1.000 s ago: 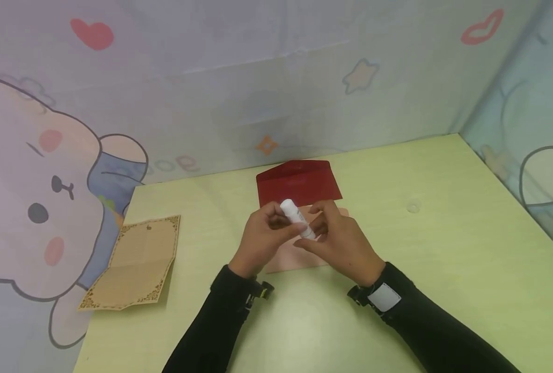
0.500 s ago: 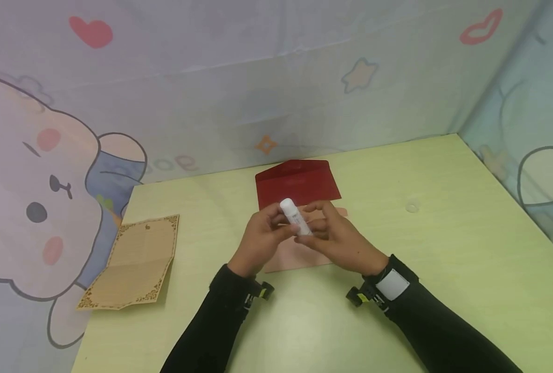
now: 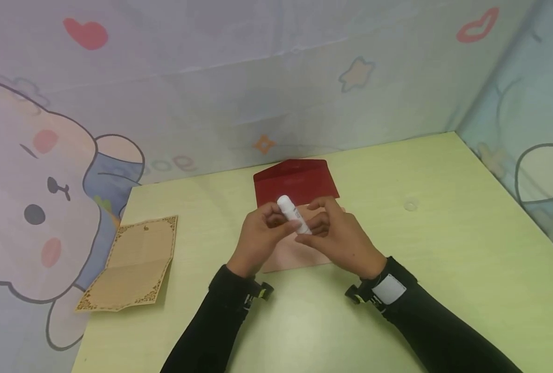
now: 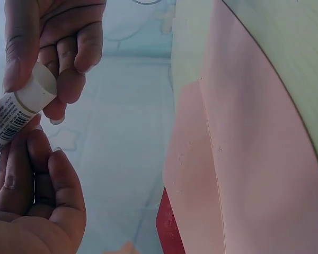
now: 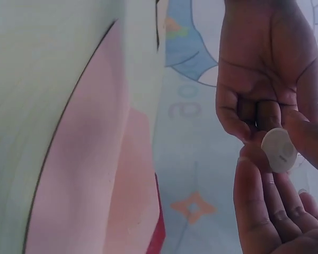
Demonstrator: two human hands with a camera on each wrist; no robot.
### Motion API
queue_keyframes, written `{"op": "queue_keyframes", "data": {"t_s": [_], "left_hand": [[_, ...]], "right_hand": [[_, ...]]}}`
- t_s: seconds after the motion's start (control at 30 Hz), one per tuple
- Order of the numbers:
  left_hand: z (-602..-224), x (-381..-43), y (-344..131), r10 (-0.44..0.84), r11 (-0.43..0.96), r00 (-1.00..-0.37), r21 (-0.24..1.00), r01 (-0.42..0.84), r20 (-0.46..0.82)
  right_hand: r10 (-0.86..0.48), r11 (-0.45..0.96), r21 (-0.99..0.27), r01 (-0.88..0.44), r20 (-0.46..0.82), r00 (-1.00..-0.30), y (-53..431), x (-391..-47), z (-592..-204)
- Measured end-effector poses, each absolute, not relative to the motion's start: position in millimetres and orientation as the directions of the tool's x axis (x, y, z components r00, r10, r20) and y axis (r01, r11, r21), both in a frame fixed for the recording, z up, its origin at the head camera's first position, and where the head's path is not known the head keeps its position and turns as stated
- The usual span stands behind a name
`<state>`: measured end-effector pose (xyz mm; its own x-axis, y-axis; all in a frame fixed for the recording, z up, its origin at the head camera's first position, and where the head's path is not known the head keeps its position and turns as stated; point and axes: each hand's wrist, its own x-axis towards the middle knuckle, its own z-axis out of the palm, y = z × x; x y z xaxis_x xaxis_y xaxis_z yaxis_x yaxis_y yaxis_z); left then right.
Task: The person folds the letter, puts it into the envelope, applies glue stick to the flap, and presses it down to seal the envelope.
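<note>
A white glue stick (image 3: 289,208) with printed label is held tilted between both hands above the pink envelope (image 3: 283,257). My left hand (image 3: 260,235) grips its tube between thumb and fingers. The thumb and fingers of my right hand (image 3: 348,241) pinch its lower end. In the left wrist view, a barcode shows on the glue stick (image 4: 13,117), and the right thumb lies on its end. The round base of the glue stick (image 5: 280,151) faces the right wrist camera. The hands partly hide the pink envelope, whose flap lies open.
Behind the pink envelope lies a red envelope (image 3: 297,184) with its flap open. A creased tan sheet with an ornate border (image 3: 134,264) rests at the table's left edge. To the right sits a small clear round piece (image 3: 410,205). A printed cloth (image 3: 239,93) hangs behind the table.
The right hand and wrist have turned slightly about the glue stick's lower end, and the right fingers have shifted. The left hand keeps its grip. The envelopes and sheet stay put.
</note>
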<state>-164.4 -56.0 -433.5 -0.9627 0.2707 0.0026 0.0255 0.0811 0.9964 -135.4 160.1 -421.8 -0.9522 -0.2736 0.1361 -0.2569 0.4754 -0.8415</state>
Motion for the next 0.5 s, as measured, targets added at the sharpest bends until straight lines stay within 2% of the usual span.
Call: {"op": "queue_keyframes", "data": {"t_s": [0.23, 0.5], "left_hand": [[-435.3, -165.6, -56.8, 0.283, 0.055, -0.959, 0.998, 0.033, 0.016], [-434.8, -165.3, -53.5, 0.245, -0.006, -0.969, 1.000, -0.010, -0.009]], "right_hand": [[-0.302, 0.431, -0.872, -0.230, 0.101, -0.948, 162.6, -138.7, -425.9], [-0.300, 0.426, -0.866, -0.262, 0.138, -0.944, 163.0, -138.7, -426.3]]}}
